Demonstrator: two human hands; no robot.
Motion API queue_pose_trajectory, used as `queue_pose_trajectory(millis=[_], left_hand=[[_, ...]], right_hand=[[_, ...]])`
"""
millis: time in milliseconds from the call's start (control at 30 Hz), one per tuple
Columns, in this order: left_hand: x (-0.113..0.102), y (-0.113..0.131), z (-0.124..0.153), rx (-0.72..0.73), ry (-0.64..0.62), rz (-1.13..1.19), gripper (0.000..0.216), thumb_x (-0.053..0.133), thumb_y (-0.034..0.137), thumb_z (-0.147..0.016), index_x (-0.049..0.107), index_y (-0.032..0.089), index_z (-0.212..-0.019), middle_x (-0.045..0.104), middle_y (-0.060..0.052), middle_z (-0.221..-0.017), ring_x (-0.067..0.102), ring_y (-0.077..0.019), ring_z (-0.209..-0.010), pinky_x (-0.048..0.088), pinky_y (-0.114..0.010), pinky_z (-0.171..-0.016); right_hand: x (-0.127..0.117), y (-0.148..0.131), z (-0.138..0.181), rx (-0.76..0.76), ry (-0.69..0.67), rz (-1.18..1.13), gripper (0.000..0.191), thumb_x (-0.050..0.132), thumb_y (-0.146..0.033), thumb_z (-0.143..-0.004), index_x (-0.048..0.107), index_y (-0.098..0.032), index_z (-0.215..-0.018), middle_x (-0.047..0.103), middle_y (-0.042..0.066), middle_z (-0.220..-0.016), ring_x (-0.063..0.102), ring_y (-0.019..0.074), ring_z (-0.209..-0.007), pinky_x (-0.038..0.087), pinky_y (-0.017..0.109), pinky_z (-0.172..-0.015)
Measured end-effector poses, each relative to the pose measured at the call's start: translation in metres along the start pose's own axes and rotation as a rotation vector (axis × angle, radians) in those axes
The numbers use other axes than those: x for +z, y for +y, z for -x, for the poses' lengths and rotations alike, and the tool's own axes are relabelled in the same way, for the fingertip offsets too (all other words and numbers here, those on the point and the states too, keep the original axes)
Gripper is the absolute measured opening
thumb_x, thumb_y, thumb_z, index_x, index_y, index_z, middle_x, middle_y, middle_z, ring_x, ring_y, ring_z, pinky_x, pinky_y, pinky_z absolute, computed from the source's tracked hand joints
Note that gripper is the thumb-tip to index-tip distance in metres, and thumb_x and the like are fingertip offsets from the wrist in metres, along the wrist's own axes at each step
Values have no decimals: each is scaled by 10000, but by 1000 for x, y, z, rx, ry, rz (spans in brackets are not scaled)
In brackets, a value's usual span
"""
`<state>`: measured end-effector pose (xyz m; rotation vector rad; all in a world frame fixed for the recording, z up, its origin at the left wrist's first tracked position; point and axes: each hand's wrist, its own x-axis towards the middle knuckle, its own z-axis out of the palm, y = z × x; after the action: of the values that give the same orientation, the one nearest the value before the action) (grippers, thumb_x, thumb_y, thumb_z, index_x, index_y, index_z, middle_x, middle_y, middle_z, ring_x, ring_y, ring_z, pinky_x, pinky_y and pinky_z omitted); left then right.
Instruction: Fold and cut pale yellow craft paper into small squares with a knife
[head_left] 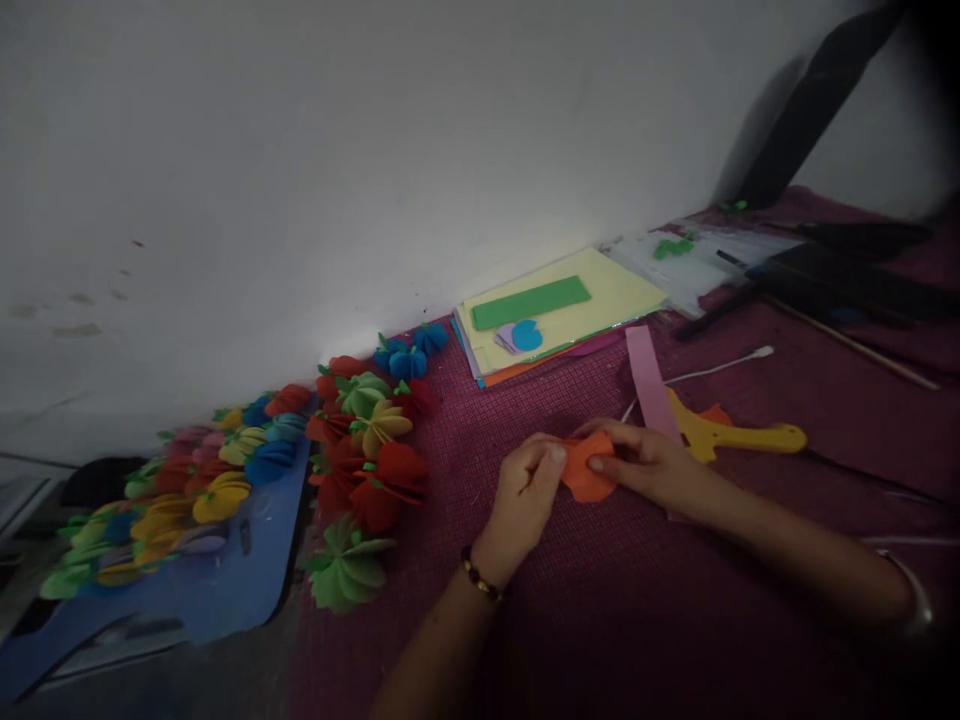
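Observation:
Between my two hands is an orange paper piece (pixel 589 475) with a wavy, rounded edge, held above the dark red checked cloth. My left hand (pixel 525 485) pinches its left side between thumb and fingers. On the right side, my right hand (pixel 649 463) grips it with the thumb in front and the fingers behind. Just behind my right hand lie a pink paper strip (pixel 651 375) and a yellow glue gun (pixel 750 436), whose nozzle end is partly hidden. A scrap of orange paper shows beside the glue gun.
Paper flowers or pumpkins in several colours crowd the cloth (pixel 465 600) at left and a blue board (pixel 255 570). Stacked coloured sheets (pixel 622 285) carry a green strip (pixel 532 302) and blue rounded cutouts (pixel 526 336). A white cord (pixel 720 367) and thin stick (pixel 847 340) lie right. A wall stands behind.

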<state>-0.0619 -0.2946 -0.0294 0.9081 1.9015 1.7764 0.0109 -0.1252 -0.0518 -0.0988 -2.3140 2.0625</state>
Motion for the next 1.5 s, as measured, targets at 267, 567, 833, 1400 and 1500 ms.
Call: queue_pose_trajectory(millis=[267,567,833,1400,1500], left_hand=[[4,-10,1,-76,44,-116,28,593,160,-757,567,170,-758,540,18,-696,481,-109,-649,392,-234,-616],[8,-19,0,-284,-18,110,302,665,292,-762,614,168,-1033,658,-35,-942,589,-137,-783,473,-254,-694],[10,-25,-1,-224,56,194,226,695,277,-740,669,171,-938,687,-18,-897,600,-136,-804,474,-282,-790],[8,-24,-2,-258,166,330,159,645,265,-778,624,170,-904,651,3,-855,577,-106,-758,453,-234,-712],[5,-23,-4,-255,204,320,131,578,301,-819,580,169,-820,574,27,-742,503,-85,-651,411,-209,-619]], right_hand=[[5,-5,-1,-155,-30,56,249,610,-401,-780,551,-160,-757,515,25,-817,503,149,-782,426,273,-702],[5,-3,1,-76,111,75,217,598,-342,-768,482,-170,-702,454,-18,-704,425,116,-666,363,245,-610],[3,0,1,2,200,-20,240,653,-395,-737,559,-176,-704,527,-3,-685,472,129,-651,385,251,-578],[12,-4,2,10,120,27,200,579,-372,-787,522,-183,-754,498,-17,-675,456,116,-621,403,240,-560],[10,-4,2,4,138,65,200,574,-381,-792,543,-188,-751,511,-11,-667,471,126,-615,412,249,-557]])
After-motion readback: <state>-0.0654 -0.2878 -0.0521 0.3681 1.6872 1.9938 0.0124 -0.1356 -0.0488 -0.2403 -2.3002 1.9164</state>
